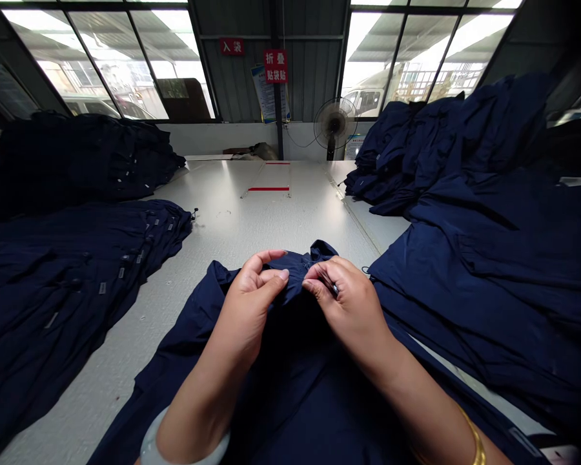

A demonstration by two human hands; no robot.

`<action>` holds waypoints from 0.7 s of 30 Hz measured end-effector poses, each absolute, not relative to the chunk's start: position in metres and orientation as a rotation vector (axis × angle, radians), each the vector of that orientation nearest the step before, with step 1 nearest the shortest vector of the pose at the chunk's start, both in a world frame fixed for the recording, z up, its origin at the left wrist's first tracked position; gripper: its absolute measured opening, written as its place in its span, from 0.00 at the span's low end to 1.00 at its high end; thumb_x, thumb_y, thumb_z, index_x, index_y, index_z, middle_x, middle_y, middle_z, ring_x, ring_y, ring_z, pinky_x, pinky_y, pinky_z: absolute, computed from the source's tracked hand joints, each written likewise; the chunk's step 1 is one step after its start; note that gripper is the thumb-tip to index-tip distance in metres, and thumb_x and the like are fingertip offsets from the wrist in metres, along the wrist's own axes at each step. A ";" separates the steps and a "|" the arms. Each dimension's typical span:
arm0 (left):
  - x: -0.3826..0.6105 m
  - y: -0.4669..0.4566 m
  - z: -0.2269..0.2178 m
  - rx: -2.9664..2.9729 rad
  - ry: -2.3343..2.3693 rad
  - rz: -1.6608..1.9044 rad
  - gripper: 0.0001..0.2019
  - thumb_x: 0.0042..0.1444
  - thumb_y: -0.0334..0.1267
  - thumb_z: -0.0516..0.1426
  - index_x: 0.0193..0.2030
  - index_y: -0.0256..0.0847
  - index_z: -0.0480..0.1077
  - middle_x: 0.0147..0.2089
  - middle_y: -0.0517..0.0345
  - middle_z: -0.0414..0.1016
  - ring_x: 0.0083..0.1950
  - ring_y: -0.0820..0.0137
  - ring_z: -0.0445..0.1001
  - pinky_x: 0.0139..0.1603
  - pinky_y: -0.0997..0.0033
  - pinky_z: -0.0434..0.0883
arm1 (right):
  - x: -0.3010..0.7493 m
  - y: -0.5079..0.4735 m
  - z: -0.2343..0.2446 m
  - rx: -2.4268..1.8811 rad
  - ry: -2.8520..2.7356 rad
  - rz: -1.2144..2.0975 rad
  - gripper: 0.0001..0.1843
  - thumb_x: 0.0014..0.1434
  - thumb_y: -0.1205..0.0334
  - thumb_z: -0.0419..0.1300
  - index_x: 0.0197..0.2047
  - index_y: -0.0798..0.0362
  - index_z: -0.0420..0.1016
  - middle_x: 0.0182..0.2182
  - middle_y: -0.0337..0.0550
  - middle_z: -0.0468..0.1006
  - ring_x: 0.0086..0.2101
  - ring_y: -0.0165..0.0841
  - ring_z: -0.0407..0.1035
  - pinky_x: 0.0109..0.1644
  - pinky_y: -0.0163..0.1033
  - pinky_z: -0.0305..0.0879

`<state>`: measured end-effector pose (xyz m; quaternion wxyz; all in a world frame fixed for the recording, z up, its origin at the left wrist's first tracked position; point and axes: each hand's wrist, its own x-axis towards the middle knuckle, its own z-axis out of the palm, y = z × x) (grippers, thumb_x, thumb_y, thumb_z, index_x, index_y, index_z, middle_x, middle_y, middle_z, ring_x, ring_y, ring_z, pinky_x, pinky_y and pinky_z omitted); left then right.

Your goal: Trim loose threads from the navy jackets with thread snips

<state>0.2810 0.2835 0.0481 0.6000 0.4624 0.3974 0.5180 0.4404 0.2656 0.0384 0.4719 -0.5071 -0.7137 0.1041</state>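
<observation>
A dark navy garment (310, 387) is spread on the pale table in front of me, its far edge bunched and raised between my hands. My left hand (254, 294) pinches the gathered cloth between thumb and fingers. Just to its right, my right hand (348, 290) has thumb and forefinger pressed together at the same gathered edge. Only a small gap separates the two sets of fingertips. Whether the right fingertips hold cloth alone or some small part on it is too fine to make out.
Navy garments with small pale labels lie layered on the left (77, 278), below a darker heap (87, 155). More navy garments (494, 258) are piled on the right. The table (252, 223) carries red tape marks. A fan (336, 124) stands beyond its far edge.
</observation>
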 end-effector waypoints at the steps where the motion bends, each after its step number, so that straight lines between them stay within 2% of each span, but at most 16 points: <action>1: 0.282 0.283 0.048 1.088 0.923 1.197 0.20 0.55 0.40 0.64 0.54 0.43 0.68 0.31 0.61 0.76 0.32 0.73 0.73 0.36 0.75 0.66 | 0.440 0.265 0.038 -1.273 -1.775 0.237 0.05 0.64 0.63 0.57 0.36 0.52 0.73 0.35 0.44 0.75 0.35 0.35 0.69 0.39 0.39 0.63; 6: 0.284 0.283 0.046 1.155 0.887 1.174 0.16 0.57 0.40 0.62 0.52 0.46 0.70 0.31 0.63 0.74 0.32 0.74 0.71 0.36 0.76 0.66 | 0.440 0.266 0.039 -1.301 -1.778 0.245 0.06 0.65 0.67 0.52 0.36 0.52 0.69 0.36 0.45 0.73 0.36 0.36 0.68 0.40 0.40 0.62; 9: 0.283 0.285 0.045 1.170 0.873 1.191 0.11 0.58 0.37 0.61 0.48 0.44 0.74 0.35 0.61 0.76 0.35 0.74 0.71 0.38 0.77 0.67 | 0.441 0.267 0.040 -1.241 -1.660 0.308 0.06 0.65 0.65 0.54 0.34 0.51 0.68 0.35 0.43 0.73 0.36 0.34 0.68 0.40 0.38 0.63; 12: 0.280 0.287 0.045 1.124 0.899 1.216 0.09 0.56 0.35 0.61 0.43 0.41 0.78 0.39 0.58 0.78 0.38 0.74 0.72 0.40 0.79 0.67 | 0.443 0.268 0.041 -1.196 -1.618 0.322 0.07 0.66 0.64 0.55 0.35 0.51 0.71 0.34 0.42 0.74 0.36 0.33 0.69 0.42 0.38 0.64; 16: 0.278 0.290 0.045 1.008 0.915 1.194 0.11 0.53 0.33 0.62 0.44 0.37 0.79 0.41 0.53 0.81 0.38 0.73 0.74 0.42 0.78 0.69 | 0.446 0.267 0.040 -1.187 -1.627 0.322 0.11 0.66 0.54 0.57 0.43 0.51 0.74 0.40 0.45 0.76 0.41 0.35 0.71 0.45 0.39 0.65; 19: 0.277 0.291 0.047 0.919 0.896 1.176 0.13 0.51 0.31 0.63 0.45 0.35 0.79 0.40 0.51 0.82 0.37 0.72 0.76 0.41 0.77 0.71 | 0.446 0.261 0.042 -1.234 -1.620 0.235 0.19 0.68 0.49 0.50 0.54 0.51 0.68 0.48 0.48 0.76 0.46 0.39 0.72 0.47 0.43 0.66; 21: 0.276 0.291 0.048 0.864 0.856 1.162 0.15 0.50 0.29 0.63 0.47 0.34 0.79 0.41 0.49 0.82 0.37 0.71 0.77 0.41 0.77 0.72 | 0.444 0.257 0.044 -1.305 -1.627 0.152 0.19 0.70 0.50 0.45 0.55 0.52 0.65 0.48 0.48 0.77 0.44 0.40 0.73 0.45 0.44 0.66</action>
